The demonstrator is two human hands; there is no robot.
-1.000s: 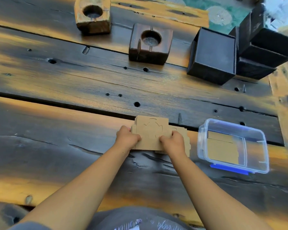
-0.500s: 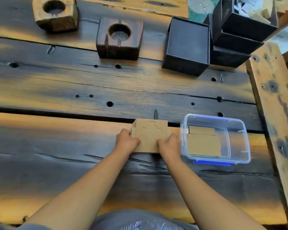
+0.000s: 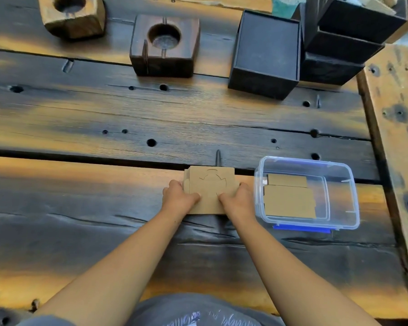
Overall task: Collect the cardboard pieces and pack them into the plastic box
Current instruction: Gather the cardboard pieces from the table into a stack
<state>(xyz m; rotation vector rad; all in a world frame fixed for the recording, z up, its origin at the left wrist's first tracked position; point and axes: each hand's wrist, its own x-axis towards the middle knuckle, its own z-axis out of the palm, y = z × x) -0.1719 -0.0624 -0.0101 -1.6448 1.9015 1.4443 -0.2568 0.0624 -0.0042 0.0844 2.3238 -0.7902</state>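
Note:
A small stack of brown cardboard pieces (image 3: pixel 210 184) lies flat on the dark wooden table, its top piece cut with a round flap pattern. My left hand (image 3: pixel 178 198) grips the stack's left edge and my right hand (image 3: pixel 237 200) grips its right edge. Just to the right stands a clear plastic box (image 3: pixel 352 184) with a blue clip on its near side. Flat cardboard pieces (image 3: pixel 290 201) lie inside it on the bottom.
Two wooden blocks with round holes (image 3: pixel 73 15) (image 3: pixel 165 43) sit at the back. A black box (image 3: pixel 266 52) and stacked black boxes (image 3: pixel 346 41) stand at the back right. A wooden beam (image 3: pixel 396 137) borders the table on the right.
The spread pieces have been squared into one neat stack between both hands, close beside the plastic box. The view has shifted right and nearer.

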